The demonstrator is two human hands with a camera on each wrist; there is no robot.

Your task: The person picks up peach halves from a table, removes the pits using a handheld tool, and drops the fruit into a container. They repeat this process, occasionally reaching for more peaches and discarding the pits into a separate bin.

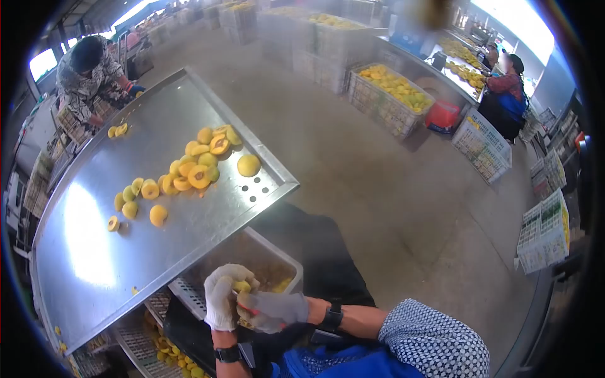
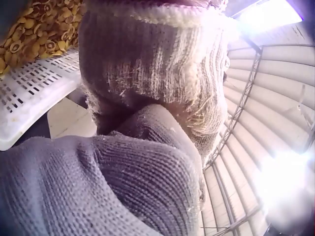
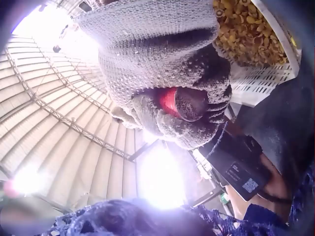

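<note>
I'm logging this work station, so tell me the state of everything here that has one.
Left hand: gripping a peach piece.
Right hand: gripping a red-handled tool.
Peach halves: cut, lying loose on the table.
Bin: part-filled with yellow-brown scraps.
Crate: heaped with yellow fruit.

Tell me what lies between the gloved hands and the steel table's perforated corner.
In the head view, a white crate holding yellow fruit scraps fills that gap.
</note>
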